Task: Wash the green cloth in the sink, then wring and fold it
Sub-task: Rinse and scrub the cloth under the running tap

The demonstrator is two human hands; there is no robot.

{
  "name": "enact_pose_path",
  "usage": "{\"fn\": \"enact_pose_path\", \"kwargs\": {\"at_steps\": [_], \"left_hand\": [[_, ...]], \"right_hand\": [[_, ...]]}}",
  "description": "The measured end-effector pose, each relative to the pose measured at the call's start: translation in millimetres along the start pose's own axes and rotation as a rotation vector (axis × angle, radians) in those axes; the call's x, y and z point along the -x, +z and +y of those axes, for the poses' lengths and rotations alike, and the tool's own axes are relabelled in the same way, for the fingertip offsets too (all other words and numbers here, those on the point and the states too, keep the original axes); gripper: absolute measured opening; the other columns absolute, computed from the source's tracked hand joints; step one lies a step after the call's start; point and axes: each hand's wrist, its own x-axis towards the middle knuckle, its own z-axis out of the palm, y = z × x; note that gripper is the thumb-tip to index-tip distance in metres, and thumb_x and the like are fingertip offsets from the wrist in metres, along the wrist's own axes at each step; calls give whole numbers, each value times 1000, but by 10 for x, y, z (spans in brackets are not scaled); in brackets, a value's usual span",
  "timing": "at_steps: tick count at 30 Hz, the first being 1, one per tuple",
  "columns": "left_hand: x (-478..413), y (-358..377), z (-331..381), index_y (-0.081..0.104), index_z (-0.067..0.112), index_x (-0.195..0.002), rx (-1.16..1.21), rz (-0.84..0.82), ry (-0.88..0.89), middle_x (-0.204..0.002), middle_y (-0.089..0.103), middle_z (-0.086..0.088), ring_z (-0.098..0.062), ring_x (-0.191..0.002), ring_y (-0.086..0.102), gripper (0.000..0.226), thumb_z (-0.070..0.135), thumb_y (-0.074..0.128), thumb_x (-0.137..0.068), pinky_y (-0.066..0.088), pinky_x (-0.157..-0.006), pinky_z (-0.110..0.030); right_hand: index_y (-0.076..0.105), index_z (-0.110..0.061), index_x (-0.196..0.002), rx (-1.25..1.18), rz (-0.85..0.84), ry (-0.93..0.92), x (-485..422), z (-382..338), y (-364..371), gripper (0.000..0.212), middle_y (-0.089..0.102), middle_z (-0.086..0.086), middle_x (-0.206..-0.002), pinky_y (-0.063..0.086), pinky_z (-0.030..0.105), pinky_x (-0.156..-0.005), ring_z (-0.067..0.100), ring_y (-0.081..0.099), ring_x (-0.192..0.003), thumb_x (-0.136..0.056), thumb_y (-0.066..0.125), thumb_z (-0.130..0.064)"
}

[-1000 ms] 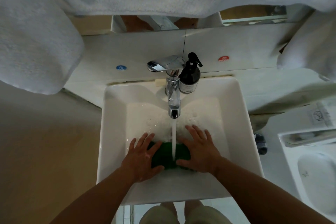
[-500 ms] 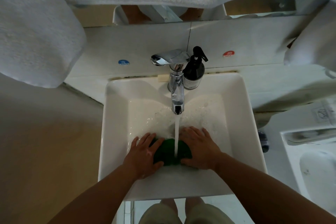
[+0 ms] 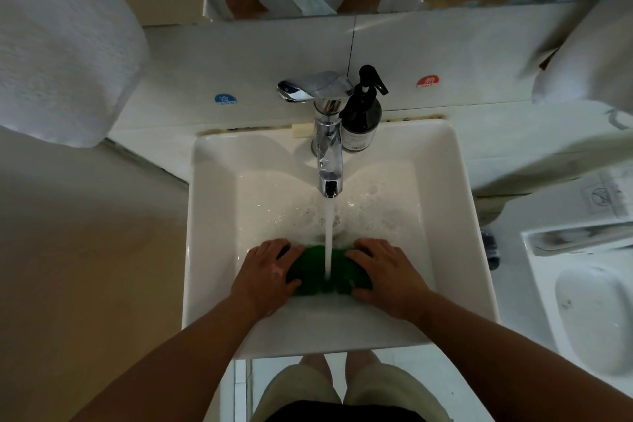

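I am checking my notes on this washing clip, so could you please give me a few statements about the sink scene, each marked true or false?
1. Water runs from the tap onto the green cloth. True.
2. The left hand and right hand each grip one end of the cloth. True.
3. The cloth hangs over the sink's front rim. False: it lies inside the basin, low in the foamy water.
4. The dark pump bottle stands left of the tap. False: it stands on the tap's right.
5. The cold sticker is on the wall left of the tap, the hot sticker right. True.
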Motion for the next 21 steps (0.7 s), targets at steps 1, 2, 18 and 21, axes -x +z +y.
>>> {"fn": "enact_pose_path", "kwargs": {"at_steps": [1, 2, 18, 21], "left_hand": [[-2, 8, 14, 58, 21, -133, -6, -16, 7, -119, 63, -12, -31, -101, 63, 64, 34, 83, -75, 58, -85, -46], [-15, 15, 22, 60, 20, -131, -8, -17, 19, -113, 65, -12, -31, -92, 65, 59, 27, 82, -77, 60, -77, -44], [-120, -302, -60, 40, 31, -148, 156, -46, -210, -144, 45, -6, -30, -132, 42, 57, 49, 53, -96, 46, -107, -44], [-98, -64, 126, 26, 38, -154, -9, -143, -54, -157, 30, -7, -36, -140, 30, 76, 57, 58, -88, 42, -110, -52]], "right_hand": [[42, -35, -144, 22, -17, -8, -22, -6, -5, 65, 45, -1, -144, 36, 39, -110, 22, 42, -131, -85, 66, -51], [46, -34, -142, 27, -19, -11, -57, -13, -33, 57, 51, -2, -138, 40, 36, -106, 21, 47, -124, -89, 64, -45], [42, -29, -139, -172, 30, 178, -243, -276, -259, 47, 47, 4, -139, 52, 38, -97, 24, 51, -123, -96, 55, -40], [28, -36, -152, 11, -99, -8, -110, -365, -47, 66, 17, 3, -162, 49, 48, -104, 30, 18, -147, -94, 58, -39]]}}
